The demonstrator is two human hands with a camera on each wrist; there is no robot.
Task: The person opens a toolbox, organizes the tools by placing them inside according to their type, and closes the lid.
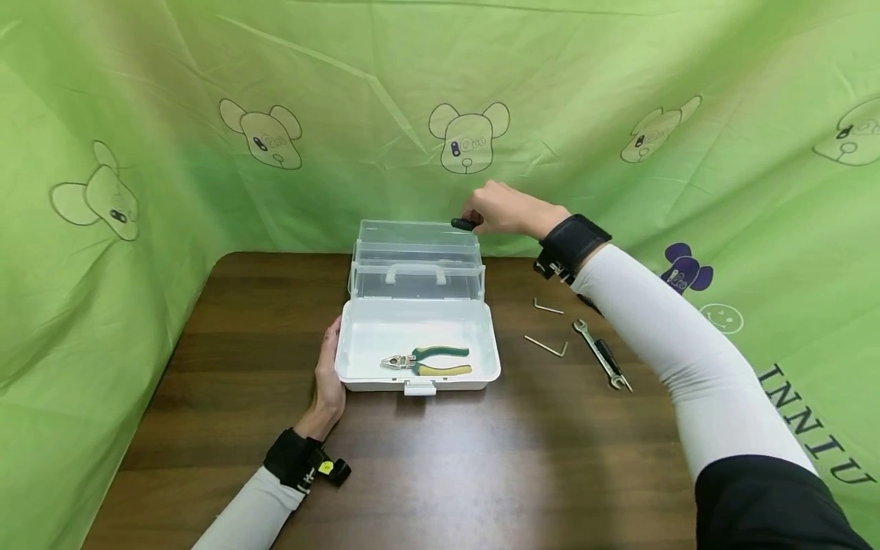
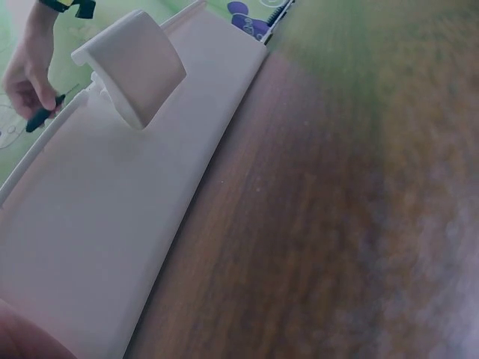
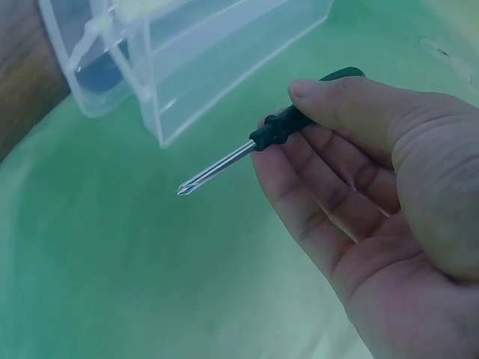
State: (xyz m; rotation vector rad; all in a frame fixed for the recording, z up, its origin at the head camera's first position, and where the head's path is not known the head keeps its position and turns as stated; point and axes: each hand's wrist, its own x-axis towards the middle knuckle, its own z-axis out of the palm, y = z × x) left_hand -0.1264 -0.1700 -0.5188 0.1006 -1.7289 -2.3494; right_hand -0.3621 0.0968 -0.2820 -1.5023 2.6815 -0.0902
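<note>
My right hand [image 1: 505, 208] is raised by the back right corner of the toolbox's clear trays. Between thumb and fingers it pinches the dark green handle of a Phillips screwdriver [image 3: 296, 120], whose bare metal tip points toward the trays in the right wrist view. The white toolbox [image 1: 419, 386] stands open, with its clear plastic trays [image 1: 419, 252] unfolded at the back. Inside the base lie combination pliers [image 1: 412, 360] with green and yellow handles. Along the box's left side rests my left hand [image 1: 328, 374], fingers extended against the wall.
Right of the box, two hex keys [image 1: 548, 346] lie on the brown table [image 1: 440, 473]. Farther right are a wrench [image 1: 596, 355] and a black-handled screwdriver [image 1: 608, 355] beside it. A green printed cloth [image 1: 385, 153] hangs around the back and sides.
</note>
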